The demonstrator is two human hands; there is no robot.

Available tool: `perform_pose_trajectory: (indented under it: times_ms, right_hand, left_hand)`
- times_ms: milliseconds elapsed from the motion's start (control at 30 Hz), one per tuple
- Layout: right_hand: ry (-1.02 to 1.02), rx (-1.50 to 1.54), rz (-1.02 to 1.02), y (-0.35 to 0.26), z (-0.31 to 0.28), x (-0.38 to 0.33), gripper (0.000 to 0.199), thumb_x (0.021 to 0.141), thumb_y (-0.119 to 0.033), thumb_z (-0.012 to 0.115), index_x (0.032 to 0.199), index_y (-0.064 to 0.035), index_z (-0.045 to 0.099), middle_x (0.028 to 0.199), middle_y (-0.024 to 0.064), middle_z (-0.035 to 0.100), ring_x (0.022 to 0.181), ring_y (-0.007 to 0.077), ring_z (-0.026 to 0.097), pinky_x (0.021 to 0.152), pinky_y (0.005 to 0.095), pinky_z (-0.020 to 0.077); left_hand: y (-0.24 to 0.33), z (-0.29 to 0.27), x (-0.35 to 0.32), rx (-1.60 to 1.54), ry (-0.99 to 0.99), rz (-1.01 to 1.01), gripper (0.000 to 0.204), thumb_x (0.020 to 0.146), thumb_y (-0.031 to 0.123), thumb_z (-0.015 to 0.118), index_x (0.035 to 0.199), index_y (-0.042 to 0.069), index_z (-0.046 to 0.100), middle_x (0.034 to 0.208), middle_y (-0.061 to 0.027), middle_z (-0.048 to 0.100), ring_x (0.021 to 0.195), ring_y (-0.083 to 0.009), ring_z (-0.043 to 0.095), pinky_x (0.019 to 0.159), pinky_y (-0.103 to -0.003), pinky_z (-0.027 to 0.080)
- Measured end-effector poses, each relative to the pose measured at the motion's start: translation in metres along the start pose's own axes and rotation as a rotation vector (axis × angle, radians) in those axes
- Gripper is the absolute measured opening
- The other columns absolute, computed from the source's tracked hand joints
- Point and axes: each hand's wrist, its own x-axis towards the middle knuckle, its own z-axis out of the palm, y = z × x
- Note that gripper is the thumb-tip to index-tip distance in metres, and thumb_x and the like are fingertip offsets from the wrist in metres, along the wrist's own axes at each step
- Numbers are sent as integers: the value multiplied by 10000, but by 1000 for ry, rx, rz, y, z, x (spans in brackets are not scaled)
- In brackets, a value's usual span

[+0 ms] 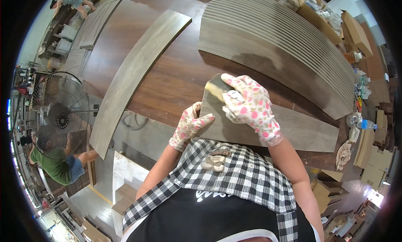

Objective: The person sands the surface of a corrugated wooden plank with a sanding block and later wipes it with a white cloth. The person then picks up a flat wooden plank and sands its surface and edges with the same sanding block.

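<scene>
A grey wood-grain board [293,127] lies across the table in front of me. Its left end is by my left hand [190,124], which wears a white glove with pink flowers; the thumb rests on the board's face and the fingers are curled at its end edge. My right hand [249,102], in a matching glove, is closed over the board's upper left corner. From under its fingers shows a dark flat pad [216,84] with a pale tan part beside it, pressed near the corner. A white patch at the curled fingers could be glove or cloth; I cannot tell.
Beyond the board, a row of similar grey boards [268,53] stands closely packed on the brown table [167,81]. Another long board [134,74] lies at left, overhanging the table edge. A fan [60,116] and two other people are further left. Bottles [368,124] and cartons line the right.
</scene>
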Motion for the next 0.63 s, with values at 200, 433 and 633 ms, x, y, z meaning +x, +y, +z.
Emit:
perform_pose_trajectory:
  times_ms: [200,433,633]
  right_hand:
    - [-146,-112,240,3,-23,-6,244,706,-326,694,847,-127,694,1163,38,624,972,249,598,804,391,521]
    - [-312,-273,104,-1,-26,6,364,791,-331,640,1099,-140,672,1164,59,631,1027,260,587,834,387,505]
    - [-374,48,482,-18,-26,17,515,636,-329,740,1101,-124,663,1195,63,603,1031,250,569,831,347,504]
  left_hand:
    - [-7,7,-2,-89,-40,21,393,800,54,692,1153,-42,548,1074,-71,625,956,-113,572,863,-270,457]
    - [-11,24,-3,-85,-57,25,358,811,112,690,1112,-41,572,1036,-89,642,929,-112,584,832,-274,483]
    - [-25,21,3,15,-84,87,405,812,148,698,1151,-30,567,1041,-92,641,928,-118,587,844,-274,478]
